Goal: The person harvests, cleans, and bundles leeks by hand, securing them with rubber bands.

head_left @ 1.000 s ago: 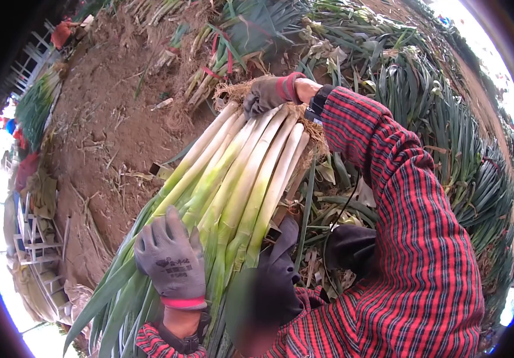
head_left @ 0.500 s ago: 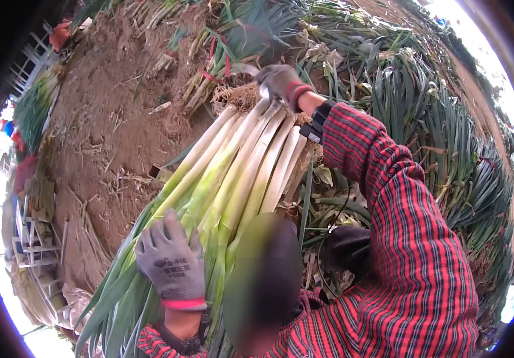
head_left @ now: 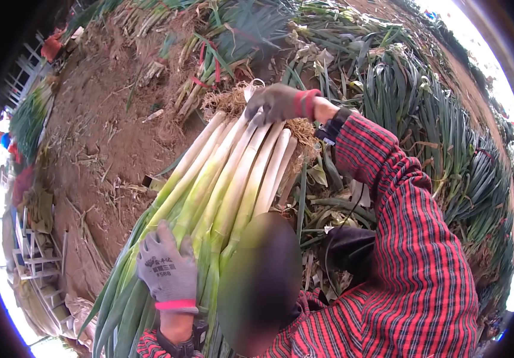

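Note:
A bundle of leeks (head_left: 212,194) lies slantwise before me, white shafts and roots away from me, green leaves toward me. My left hand (head_left: 166,265), in a grey glove with a pink cuff, rests over the green part with its fingers extended and its thumb apart. At the root end, my right hand (head_left: 278,104), also gloved, has its fingers bent down around the top of a leek stalk. A thin white strip (head_left: 251,88) sticks out beside those fingers; I cannot tell whether they grip it too. Brown roots (head_left: 224,101) spread out around the right hand.
More leeks (head_left: 400,101) lie in long heaps on the right, and others with red ties (head_left: 209,62) are beyond the bundle. Bare soil (head_left: 102,137) with dry scraps stretches to the left. A white metal frame (head_left: 39,259) stands at the far left. A dark rounded shape (head_left: 275,268) covers the lower middle.
My right hand has shifted slightly left and down onto the stalk tops, its fingers now bending toward me. My left hand has moved slightly down on the leaves.

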Action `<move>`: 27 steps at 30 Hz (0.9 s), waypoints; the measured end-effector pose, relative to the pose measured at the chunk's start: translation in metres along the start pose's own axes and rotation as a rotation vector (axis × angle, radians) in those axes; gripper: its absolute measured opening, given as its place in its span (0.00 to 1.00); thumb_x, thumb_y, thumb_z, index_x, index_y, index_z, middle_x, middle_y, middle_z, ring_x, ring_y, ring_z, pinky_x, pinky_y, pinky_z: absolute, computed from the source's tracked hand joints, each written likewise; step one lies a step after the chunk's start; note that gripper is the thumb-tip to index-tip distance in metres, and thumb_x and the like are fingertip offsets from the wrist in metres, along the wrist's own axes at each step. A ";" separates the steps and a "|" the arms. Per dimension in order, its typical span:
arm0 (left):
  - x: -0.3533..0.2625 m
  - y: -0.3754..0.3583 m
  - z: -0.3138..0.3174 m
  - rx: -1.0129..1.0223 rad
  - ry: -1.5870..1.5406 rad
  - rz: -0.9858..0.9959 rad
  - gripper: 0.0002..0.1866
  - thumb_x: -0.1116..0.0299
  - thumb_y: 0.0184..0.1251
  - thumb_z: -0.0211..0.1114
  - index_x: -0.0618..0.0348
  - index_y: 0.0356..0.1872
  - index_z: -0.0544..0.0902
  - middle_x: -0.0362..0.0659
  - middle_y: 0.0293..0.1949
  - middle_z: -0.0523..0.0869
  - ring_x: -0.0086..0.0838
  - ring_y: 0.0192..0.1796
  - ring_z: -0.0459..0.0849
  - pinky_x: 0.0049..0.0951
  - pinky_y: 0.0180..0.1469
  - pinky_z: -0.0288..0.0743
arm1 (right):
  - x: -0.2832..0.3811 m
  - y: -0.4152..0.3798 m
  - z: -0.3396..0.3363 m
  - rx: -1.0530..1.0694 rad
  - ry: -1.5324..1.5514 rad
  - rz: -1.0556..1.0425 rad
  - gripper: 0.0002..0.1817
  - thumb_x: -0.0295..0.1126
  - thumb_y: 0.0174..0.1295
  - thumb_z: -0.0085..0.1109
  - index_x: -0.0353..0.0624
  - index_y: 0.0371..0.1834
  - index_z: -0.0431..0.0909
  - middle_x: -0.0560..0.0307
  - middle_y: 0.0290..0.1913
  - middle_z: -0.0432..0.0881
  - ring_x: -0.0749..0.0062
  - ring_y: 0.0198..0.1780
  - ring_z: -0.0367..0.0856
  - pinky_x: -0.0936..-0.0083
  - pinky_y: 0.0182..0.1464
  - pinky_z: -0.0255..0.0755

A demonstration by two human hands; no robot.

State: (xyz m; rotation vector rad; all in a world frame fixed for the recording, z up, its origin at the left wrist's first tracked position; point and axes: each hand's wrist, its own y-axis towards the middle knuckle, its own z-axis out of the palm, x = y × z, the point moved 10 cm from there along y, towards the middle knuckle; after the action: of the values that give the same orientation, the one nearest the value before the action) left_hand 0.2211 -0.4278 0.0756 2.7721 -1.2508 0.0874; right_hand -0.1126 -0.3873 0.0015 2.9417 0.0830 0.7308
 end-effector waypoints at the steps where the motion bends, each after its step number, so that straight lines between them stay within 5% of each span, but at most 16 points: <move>1: -0.001 0.000 0.000 0.012 0.007 -0.002 0.25 0.58 0.60 0.67 0.60 0.56 0.76 0.49 0.42 0.80 0.42 0.48 0.80 0.42 0.50 0.74 | 0.001 0.003 0.011 0.043 -0.015 -0.013 0.17 0.29 0.55 0.66 0.50 0.49 0.85 0.57 0.45 0.85 0.66 0.40 0.84 0.74 0.46 0.78; 5: 0.001 0.002 0.002 0.056 -0.003 -0.022 0.25 0.58 0.63 0.66 0.61 0.57 0.75 0.52 0.44 0.81 0.46 0.49 0.80 0.43 0.51 0.74 | -0.003 0.008 0.024 0.249 0.010 0.217 0.19 0.26 0.50 0.63 0.48 0.48 0.84 0.55 0.43 0.85 0.61 0.40 0.84 0.71 0.47 0.77; 8: 0.002 0.001 0.004 0.047 -0.018 -0.011 0.24 0.58 0.64 0.65 0.61 0.57 0.75 0.54 0.46 0.81 0.48 0.50 0.80 0.45 0.52 0.74 | 0.002 0.015 0.028 0.144 -0.250 -0.035 0.18 0.25 0.48 0.63 0.49 0.46 0.84 0.53 0.36 0.86 0.58 0.37 0.84 0.67 0.42 0.76; 11: 0.002 0.001 0.005 0.037 -0.023 0.001 0.24 0.58 0.64 0.64 0.61 0.57 0.75 0.54 0.46 0.81 0.48 0.50 0.80 0.45 0.51 0.74 | -0.003 0.013 0.026 0.082 -0.081 -0.090 0.13 0.26 0.49 0.61 0.47 0.40 0.83 0.52 0.34 0.84 0.55 0.36 0.83 0.66 0.40 0.75; 17: 0.000 0.001 0.005 0.014 0.029 0.017 0.25 0.57 0.62 0.66 0.61 0.55 0.75 0.49 0.43 0.80 0.43 0.47 0.80 0.41 0.50 0.75 | -0.012 0.017 0.034 -0.015 -0.292 -0.103 0.10 0.28 0.51 0.59 0.47 0.37 0.83 0.51 0.33 0.84 0.55 0.36 0.82 0.67 0.43 0.76; 20: 0.000 0.000 0.004 0.014 0.030 0.019 0.25 0.56 0.62 0.66 0.61 0.55 0.75 0.49 0.43 0.80 0.42 0.47 0.80 0.40 0.49 0.75 | -0.016 0.014 0.023 -0.170 -0.268 0.011 0.09 0.25 0.55 0.58 0.47 0.38 0.83 0.55 0.29 0.83 0.61 0.30 0.83 0.69 0.38 0.77; 23: 0.000 0.000 0.006 0.023 0.040 0.020 0.25 0.57 0.62 0.66 0.61 0.55 0.75 0.49 0.42 0.80 0.42 0.48 0.80 0.40 0.49 0.75 | -0.086 -0.030 0.016 -0.497 0.621 0.755 0.08 0.25 0.61 0.57 0.47 0.41 0.83 0.59 0.28 0.83 0.69 0.25 0.82 0.73 0.30 0.77; 27: 0.000 0.000 0.005 0.019 0.039 0.003 0.25 0.57 0.61 0.66 0.61 0.55 0.75 0.49 0.42 0.80 0.42 0.47 0.80 0.40 0.49 0.75 | -0.108 -0.055 -0.001 -0.564 0.704 0.810 0.08 0.32 0.62 0.62 0.46 0.42 0.84 0.55 0.33 0.84 0.70 0.26 0.82 0.74 0.31 0.77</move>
State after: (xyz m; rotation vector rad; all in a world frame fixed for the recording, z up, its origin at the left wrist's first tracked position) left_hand 0.2213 -0.4283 0.0708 2.7701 -1.2510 0.1540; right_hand -0.2101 -0.3416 -0.0544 1.9900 -1.0955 1.5264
